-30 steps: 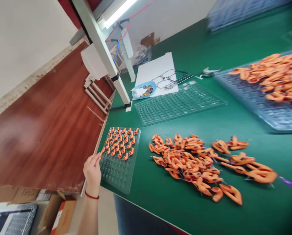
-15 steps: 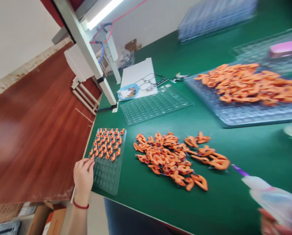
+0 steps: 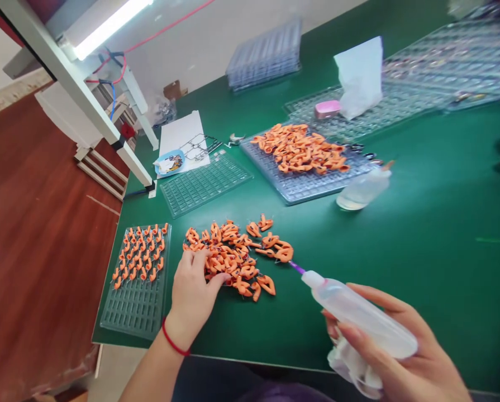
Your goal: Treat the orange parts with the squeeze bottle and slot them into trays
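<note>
My left hand (image 3: 196, 287), with a red cord at the wrist, is over the near left side of a loose pile of orange hook-shaped parts (image 3: 233, 259). Its thumb and fingers are apart, and the fingertips partly hide among the parts. My right hand (image 3: 404, 340) is wrapped round a clear squeeze bottle (image 3: 358, 307) with a purple needle tip pointing up and left toward the pile. A crumpled white tissue (image 3: 352, 363) is also in that hand. To the left lies a clear tray (image 3: 134, 310), its upper rows filled with upright orange parts.
Behind the pile, a stacked tray (image 3: 294, 192) carries a heap of orange parts. A second bottle (image 3: 362, 190) leans beside it. An unfilled green-looking tray (image 3: 203, 184), a blue dish (image 3: 170, 163), a pink box (image 3: 327, 109) and stacked clear trays (image 3: 264, 56) are farther back.
My left hand has moved right from the clear tray to the loose pile. The view has swung right, bringing the right hand and bottle fully into sight.
</note>
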Motion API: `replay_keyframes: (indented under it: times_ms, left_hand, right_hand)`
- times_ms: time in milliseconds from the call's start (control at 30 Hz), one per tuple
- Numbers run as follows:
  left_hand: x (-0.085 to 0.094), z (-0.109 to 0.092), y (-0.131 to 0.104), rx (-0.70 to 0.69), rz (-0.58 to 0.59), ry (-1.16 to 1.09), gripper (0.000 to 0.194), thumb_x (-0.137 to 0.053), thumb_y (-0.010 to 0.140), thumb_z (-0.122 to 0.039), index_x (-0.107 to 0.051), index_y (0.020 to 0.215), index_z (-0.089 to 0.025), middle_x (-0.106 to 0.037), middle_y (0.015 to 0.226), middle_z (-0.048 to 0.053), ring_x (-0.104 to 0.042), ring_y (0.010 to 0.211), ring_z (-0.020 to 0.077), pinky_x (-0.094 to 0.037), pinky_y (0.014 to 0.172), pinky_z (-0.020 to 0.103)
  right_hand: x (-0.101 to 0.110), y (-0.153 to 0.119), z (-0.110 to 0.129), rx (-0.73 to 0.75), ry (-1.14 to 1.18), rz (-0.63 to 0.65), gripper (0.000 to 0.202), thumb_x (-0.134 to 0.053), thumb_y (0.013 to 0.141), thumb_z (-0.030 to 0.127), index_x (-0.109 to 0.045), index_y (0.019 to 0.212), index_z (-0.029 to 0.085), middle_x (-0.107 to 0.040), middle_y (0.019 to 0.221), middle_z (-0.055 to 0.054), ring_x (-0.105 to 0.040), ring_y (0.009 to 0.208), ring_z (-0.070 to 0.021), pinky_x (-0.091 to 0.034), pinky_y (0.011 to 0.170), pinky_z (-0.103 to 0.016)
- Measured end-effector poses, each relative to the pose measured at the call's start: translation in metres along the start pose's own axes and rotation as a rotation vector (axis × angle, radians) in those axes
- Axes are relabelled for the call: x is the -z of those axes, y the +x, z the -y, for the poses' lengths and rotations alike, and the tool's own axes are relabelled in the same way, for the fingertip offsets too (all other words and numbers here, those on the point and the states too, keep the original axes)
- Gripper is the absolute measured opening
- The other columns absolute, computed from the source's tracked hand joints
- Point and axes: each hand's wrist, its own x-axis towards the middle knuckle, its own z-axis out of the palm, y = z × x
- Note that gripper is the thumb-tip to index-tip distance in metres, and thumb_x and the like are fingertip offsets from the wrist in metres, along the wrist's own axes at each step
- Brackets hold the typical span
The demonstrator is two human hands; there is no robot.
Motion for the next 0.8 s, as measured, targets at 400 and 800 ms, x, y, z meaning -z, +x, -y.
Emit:
replay_keyframes:
  times_ms: [400, 800]
  left_hand:
    - [0.027, 0.021, -0.027, 0.075, 0.160, -0.164, 0.033, -0.061, 0.082, -0.006, -0.070, 0.106, -0.027, -0.063, 0.106, 0.001, -0.066, 0.094, 0.0161, -0.054, 0.087, 0.030]
    - [0.017, 0.027, -0.044, 0.171, -0.036, -0.280, 0.020, -0.057, 0.078, -0.014, -0.071, 0.090, -0.022, -0.072, 0.091, 0.003, -0.068, 0.082, 0.0168, -0.055, 0.075, 0.028]
  right_hand:
    - [0.003, 0.003, -0.004, -0.045, 0.126, 0.087, 0.052, -0.085, 0.071, 0.050, -0.062, 0.113, 0.029, -0.071, 0.082, -0.002, -0.067, 0.064, -0.0159, -0.056, 0.054, -0.020]
    - [0.006, 0.003, -0.006, -0.042, 0.107, 0.092, 0.051, -0.086, 0.069, 0.043, -0.063, 0.111, 0.029, -0.073, 0.080, -0.003, -0.067, 0.062, -0.0186, -0.057, 0.052, -0.023]
